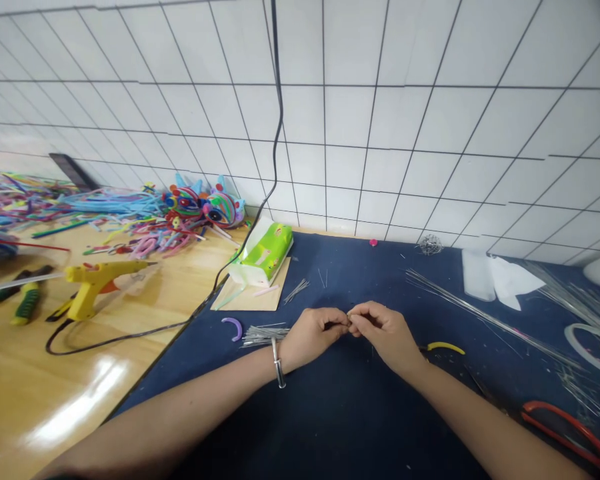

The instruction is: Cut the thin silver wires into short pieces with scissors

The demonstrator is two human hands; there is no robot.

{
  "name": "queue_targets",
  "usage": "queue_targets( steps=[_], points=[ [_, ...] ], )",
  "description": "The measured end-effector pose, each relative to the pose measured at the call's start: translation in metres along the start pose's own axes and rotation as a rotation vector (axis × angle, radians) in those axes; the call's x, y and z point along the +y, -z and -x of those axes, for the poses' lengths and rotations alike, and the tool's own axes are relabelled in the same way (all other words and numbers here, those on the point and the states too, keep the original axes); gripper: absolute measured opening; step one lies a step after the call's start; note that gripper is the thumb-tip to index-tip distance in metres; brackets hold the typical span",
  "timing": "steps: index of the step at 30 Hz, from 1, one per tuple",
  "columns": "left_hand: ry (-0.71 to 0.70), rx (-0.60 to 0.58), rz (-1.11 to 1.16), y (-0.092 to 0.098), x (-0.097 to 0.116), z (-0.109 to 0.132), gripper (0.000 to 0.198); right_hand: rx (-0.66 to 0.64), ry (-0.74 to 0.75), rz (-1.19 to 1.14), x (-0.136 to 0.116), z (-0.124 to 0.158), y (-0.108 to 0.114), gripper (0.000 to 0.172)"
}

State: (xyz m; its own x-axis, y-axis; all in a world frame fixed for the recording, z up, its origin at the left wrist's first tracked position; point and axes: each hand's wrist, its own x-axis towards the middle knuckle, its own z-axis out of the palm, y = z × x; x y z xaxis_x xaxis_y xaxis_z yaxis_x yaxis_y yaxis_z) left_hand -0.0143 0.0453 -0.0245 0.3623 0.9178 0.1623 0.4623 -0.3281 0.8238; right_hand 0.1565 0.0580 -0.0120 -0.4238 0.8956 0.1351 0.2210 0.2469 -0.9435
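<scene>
My left hand (313,333) and right hand (387,333) meet over the blue worktop (330,413), each grip pinched shut on a tiny wire piece (349,323), barely visible. Beside them cut wires (263,333) lie loose; farther off, long wires (480,313) look uncut.

Two hands are in view, the left hand (313,333) and the right hand (387,333), with one bracelet (279,363). The worktop (340,413) carries one yellow glue gun (93,283), one green tissue pack (267,253), one purple curved piece (233,327), one wire ball (430,245), one red-handled tool (565,427) and two green-handled tools (27,303).
</scene>
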Motion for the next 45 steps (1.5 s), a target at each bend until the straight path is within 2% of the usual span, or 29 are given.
queue_targets(
  steps=[5, 10, 20, 37, 42, 45],
  points=[
    [0.009, 0.019, -0.019, -0.002, 0.0, 0.001, 0.016, 0.031, 0.108, 0.18, 0.001, 0.0, -0.001, 0.013],
    [-0.006, 0.021, -0.023, -0.003, 0.001, 0.003, 0.016, 0.09, 0.168, 0.246, 0.001, 0.002, -0.007, 0.01],
    [0.047, 0.014, -0.004, -0.006, -0.004, 0.004, 0.016, 0.072, 0.162, 0.253, 0.007, 0.002, -0.01, 0.009],
    [0.081, 0.092, 0.016, -0.007, -0.004, 0.007, 0.011, 0.076, 0.2, 0.292, 0.009, 0.001, -0.018, 0.011],
    [0.101, 0.102, 0.021, -0.008, -0.004, 0.008, 0.012, 0.086, 0.227, 0.307, 0.009, 0.001, -0.019, 0.011],
    [0.147, 0.122, 0.094, -0.006, -0.003, 0.008, 0.024, 0.083, 0.247, 0.315, 0.004, 0.002, -0.017, 0.01]
  ],
)
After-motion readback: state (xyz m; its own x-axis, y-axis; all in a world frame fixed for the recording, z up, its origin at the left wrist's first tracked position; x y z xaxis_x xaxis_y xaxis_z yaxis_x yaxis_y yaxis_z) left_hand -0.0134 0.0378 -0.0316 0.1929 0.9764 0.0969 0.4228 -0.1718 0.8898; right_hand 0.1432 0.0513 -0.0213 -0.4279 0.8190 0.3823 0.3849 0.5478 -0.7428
